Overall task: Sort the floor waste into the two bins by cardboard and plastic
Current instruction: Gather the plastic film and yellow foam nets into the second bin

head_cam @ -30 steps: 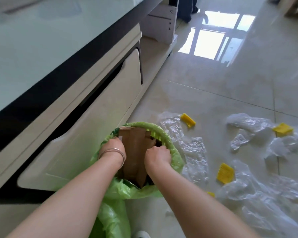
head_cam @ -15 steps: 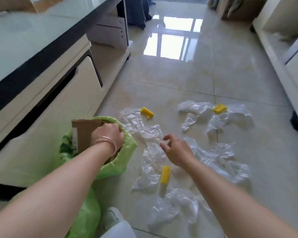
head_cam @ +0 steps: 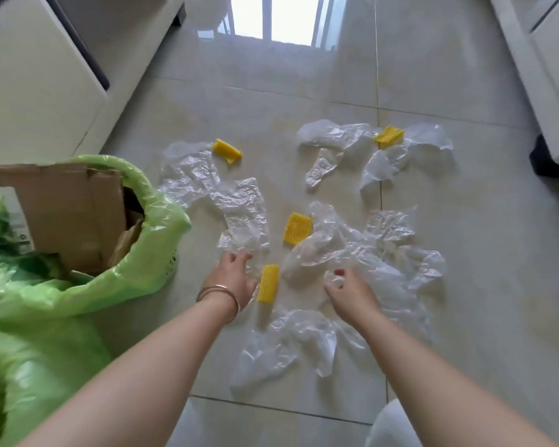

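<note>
A bin lined with a green bag stands at the left, with brown cardboard sticking out of it. Crumpled clear plastic films lie scattered over the tiled floor, among several yellow ridged pieces. My left hand, with bangles on the wrist, hovers low beside one yellow piece, its relaxed fingers reaching the edge of a film. My right hand is curled over another clear film and pinches a fold of it.
A second green bag fills the lower left corner. A white cabinet runs along the left and white furniture along the right, with a dark object at its foot. More films lie farther out.
Both hands have left the cardboard in the bin and come down over the plastic on the floor. The view has swung right and down, away from the cabinet.
</note>
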